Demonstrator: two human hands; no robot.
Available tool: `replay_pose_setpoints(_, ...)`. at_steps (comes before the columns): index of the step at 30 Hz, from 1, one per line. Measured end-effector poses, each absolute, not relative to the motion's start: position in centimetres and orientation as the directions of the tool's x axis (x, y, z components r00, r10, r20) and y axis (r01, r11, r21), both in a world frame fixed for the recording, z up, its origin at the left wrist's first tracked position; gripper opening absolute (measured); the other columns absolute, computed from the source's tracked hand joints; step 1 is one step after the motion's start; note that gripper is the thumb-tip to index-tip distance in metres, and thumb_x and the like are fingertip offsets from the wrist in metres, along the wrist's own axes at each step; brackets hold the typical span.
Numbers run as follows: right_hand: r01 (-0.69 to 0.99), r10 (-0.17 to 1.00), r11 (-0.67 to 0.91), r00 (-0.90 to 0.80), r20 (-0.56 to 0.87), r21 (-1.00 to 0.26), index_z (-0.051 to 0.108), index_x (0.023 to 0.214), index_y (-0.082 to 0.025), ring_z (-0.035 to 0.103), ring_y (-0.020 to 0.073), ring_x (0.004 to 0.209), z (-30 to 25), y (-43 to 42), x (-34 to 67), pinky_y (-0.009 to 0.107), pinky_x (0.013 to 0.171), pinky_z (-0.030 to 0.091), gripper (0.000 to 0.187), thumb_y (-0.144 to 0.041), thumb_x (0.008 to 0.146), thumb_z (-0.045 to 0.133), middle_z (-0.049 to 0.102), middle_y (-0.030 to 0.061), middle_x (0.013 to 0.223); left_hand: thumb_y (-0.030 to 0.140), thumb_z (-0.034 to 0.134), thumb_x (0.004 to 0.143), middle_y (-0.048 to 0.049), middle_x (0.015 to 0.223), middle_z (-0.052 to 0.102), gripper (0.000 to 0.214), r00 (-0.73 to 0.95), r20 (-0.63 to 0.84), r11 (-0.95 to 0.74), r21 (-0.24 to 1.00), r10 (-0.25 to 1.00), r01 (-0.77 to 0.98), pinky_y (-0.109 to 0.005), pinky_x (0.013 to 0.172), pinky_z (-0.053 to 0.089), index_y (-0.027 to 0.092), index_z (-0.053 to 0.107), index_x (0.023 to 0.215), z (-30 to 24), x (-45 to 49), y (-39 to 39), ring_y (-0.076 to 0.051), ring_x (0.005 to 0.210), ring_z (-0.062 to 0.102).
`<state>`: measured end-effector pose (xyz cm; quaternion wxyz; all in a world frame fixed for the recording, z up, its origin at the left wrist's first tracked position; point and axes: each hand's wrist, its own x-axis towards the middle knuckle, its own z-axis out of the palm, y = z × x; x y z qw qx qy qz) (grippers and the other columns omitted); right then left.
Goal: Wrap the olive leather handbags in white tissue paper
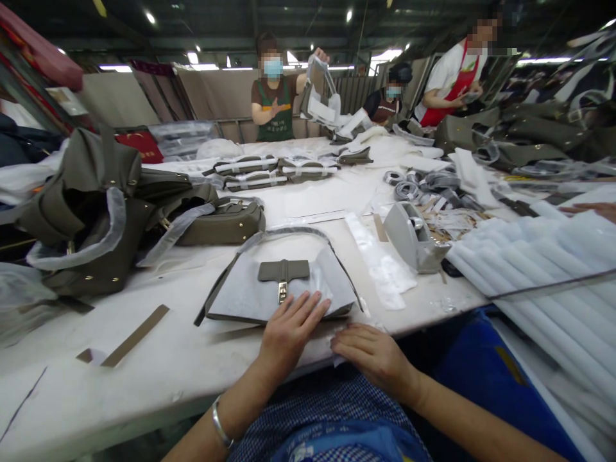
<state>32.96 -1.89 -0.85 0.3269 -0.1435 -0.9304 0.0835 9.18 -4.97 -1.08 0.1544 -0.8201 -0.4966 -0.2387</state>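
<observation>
A dark olive handbag [231, 285] lies on the white-covered table in front of me, its front covered by a pale sheet [245, 292]. A flap tab [283, 269] with a gold clasp [283, 292] shows over the sheet, and a wrapped handle arches behind. My left hand [291, 330] lies open, fingers stretched, on the bag's lower front just below the clasp. At the table's near edge, right of the bag, my right hand [373, 353] has its fingers together over a scrap of thin clear film [338, 358]; its thumb is hidden.
Several olive bags [96, 205] crowd the left side. White strips [380, 263], a grey tape dispenser [409, 237] and coiled straps [409, 186] lie to the right, beside white foam sheets [543, 256]. A blue bin [481, 378] stands below the edge. Co-workers [274, 96] stand across the table.
</observation>
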Motion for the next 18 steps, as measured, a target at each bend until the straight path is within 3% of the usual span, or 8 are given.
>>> replay_pose_setpoints(7, 0.166, 0.235, 0.972, -0.742, 0.628, -0.167, 0.069, 0.111, -0.016, 0.072, 0.0181, 0.098, -1.3, -1.0, 32.4, 0.035, 0.092, 0.059, 0.028, -0.007, 0.095, 0.047, 0.077, 0.0079, 0.103, 0.018, 0.047, 0.100, -0.0010, 0.150, 0.047, 0.050, 0.405, 0.523, -0.458, -0.032, 0.750, 0.889, -0.043, 0.110, 0.042, 0.030, 0.040, 0.148, -0.8, 9.1, -5.2, -0.023, 0.134, 0.049)
replay_pose_setpoints(18, 0.164, 0.254, 0.967, -0.709, 0.657, -0.197, 0.069, 0.104, -0.014, 0.074, 0.0173, 0.087, 1.8, -2.9, 31.0, 0.032, 0.082, 0.061, 0.026, -0.006, 0.093, 0.046, 0.077, 0.0071, 0.097, 0.019, 0.046, 0.099, -0.0044, 0.148, 0.051, 0.047, 0.388, 0.560, -0.430, -0.061, 0.732, 0.901, -0.044, 0.106, 0.046, 0.029, 0.045, 0.145, -1.2, 9.6, -5.1, -0.025, 0.131, 0.053)
